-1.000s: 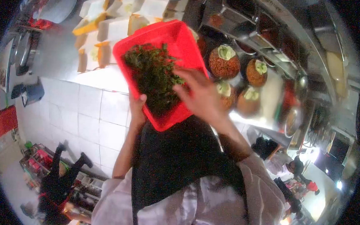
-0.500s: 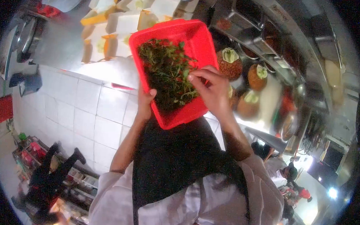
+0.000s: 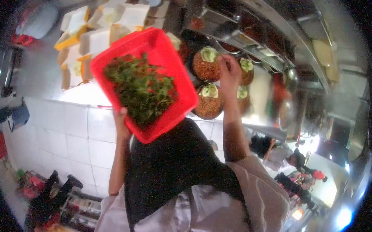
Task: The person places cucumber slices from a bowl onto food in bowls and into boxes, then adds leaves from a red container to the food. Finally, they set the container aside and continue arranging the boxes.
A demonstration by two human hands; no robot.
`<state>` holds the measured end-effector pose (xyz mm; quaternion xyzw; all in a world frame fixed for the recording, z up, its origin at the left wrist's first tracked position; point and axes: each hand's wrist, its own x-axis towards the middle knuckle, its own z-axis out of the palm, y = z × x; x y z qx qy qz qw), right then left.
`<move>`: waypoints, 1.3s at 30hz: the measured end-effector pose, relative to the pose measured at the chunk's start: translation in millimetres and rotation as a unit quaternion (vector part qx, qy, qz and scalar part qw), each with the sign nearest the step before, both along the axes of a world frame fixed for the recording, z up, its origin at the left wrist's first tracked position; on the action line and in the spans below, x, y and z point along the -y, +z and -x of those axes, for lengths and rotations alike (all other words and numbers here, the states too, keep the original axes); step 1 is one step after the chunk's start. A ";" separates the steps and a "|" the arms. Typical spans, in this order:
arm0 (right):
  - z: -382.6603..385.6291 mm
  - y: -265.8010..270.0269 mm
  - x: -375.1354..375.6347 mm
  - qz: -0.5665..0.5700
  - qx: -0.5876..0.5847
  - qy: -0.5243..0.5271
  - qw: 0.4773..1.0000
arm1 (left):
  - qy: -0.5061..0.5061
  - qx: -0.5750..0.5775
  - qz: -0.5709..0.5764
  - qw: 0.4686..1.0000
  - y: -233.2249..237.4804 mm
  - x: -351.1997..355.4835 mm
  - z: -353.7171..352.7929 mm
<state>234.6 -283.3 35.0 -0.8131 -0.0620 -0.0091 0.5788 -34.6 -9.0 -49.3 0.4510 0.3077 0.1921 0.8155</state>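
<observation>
My left hand grips the near left side of a red plastic tub, its thumb over the rim. Loose green leafy herbs fill much of the tub, which is tilted toward me. My right hand is over the bowls to the right, fingers pinched; what they hold is too small to make out. Nearest its fingertips is a bowl of brown food topped with pale green slices. Closer to me stands another such bowl, also topped with slices.
Several open white-and-yellow takeaway boxes stand on the steel counter at left. Metal food containers line the back right. White tiled floor lies below the counter edge. Other people are at lower left and at right.
My right hand has left the herbs in the tub and moved right, over the bowls. The tub, in my left hand, now appears farther left as the view has shifted.
</observation>
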 end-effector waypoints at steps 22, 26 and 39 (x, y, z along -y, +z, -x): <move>-99.6 -179.8 66.9 0.211 0.134 -0.048 0.967 | 0.086 0.011 0.122 0.989 28.8 -9.0 43.7; -86.4 -164.7 56.8 0.273 0.165 -0.030 0.947 | 0.077 0.011 0.147 0.986 36.2 -5.7 39.2; -92.4 -165.9 46.3 0.345 0.146 -0.110 0.921 | 0.069 0.028 0.110 0.991 29.5 -3.0 37.2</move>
